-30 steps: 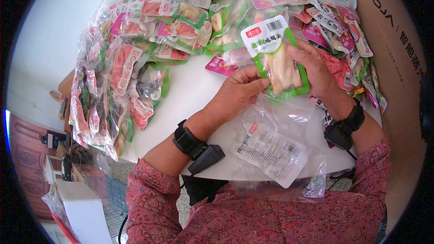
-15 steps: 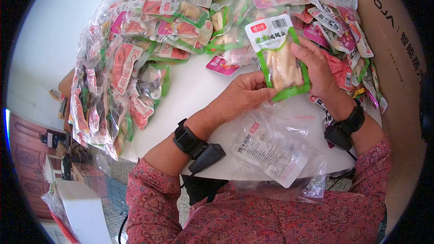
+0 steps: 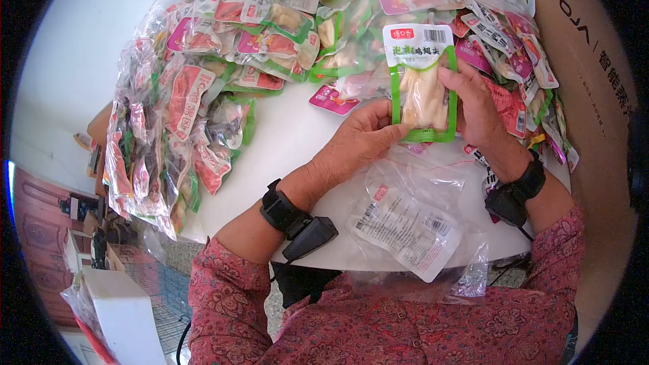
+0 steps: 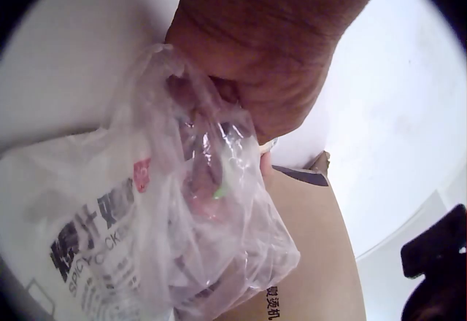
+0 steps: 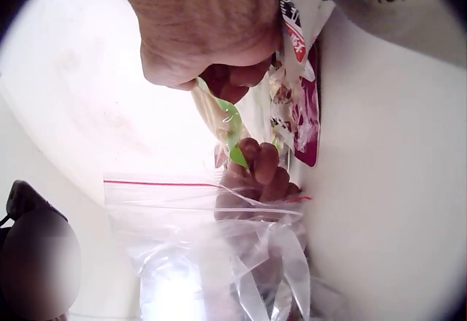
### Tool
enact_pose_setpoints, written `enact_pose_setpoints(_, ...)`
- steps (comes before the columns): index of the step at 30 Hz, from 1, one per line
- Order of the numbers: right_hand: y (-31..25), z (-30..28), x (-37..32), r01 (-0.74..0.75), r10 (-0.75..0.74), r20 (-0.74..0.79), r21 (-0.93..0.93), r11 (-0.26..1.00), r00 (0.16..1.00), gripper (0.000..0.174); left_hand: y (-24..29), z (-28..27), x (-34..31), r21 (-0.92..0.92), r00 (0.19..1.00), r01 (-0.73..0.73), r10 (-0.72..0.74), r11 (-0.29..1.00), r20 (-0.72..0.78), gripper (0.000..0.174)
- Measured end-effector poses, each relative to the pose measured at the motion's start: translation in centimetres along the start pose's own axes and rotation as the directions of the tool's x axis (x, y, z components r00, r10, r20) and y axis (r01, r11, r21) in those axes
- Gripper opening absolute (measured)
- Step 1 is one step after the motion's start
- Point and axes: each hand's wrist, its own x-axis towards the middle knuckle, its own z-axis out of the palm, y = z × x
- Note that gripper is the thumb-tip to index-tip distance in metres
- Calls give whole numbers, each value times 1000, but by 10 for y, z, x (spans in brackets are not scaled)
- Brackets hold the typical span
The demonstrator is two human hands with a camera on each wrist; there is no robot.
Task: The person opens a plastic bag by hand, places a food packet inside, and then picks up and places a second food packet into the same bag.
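A green-edged packet of chicken wing tips (image 3: 420, 98) is held face up over the table's front part, in the middle of the head view. My left hand (image 3: 359, 140) pinches its lower left corner between thumb and fingers. The right hand (image 3: 478, 107) grips the packet's right edge, thumb on the front. Just below them lies a clear zip bag (image 3: 472, 277) with a white printed packet (image 3: 405, 233) inside. In the right wrist view the bag's red zip line shows close below the hands. The left wrist view has the bag (image 4: 241, 241) partly covering the left fingers.
Heaps of snack packets in clear bags stand at the left (image 3: 193, 98) and the back right (image 3: 500, 34) of the white table (image 3: 284, 128). A purple packet (image 3: 331, 100) lies behind the left hand. A large cardboard box (image 3: 595, 128) borders the right side.
The packet has shifted slightly right and turned from a tilt to nearly upright. Both hands keep their hold on it; the left has moved a little right with it. The zip bag stays put.
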Motion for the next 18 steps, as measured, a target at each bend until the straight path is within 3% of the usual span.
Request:
enact_pose_setpoints(4, -2, 1, -1, -1, 1, -21, -8, 1000, 1000, 35, 1, 1, -1, 19, 1000, 8, -7, 1000, -22, 31)
enact_pose_setpoints(9, 0, 2, 0, -2, 5, -73, 45, 999, 997, 36, 16, 6, -5, 106, 990, 138, -134, 985, -43, 29)
enact_pose_setpoints(11, -4, 3, -1, 6, -6, -2, 66, 998, 1000, 36, 12, 6, -4, 61, 995, 94, -93, 994, -19, 30)
enact_pose_setpoints(18, -1, 0, -2, -20, 21, -36, 30, 999, 999, 34, 6, 5, -3, -30, 999, 27, -26, 999, 44, 32)
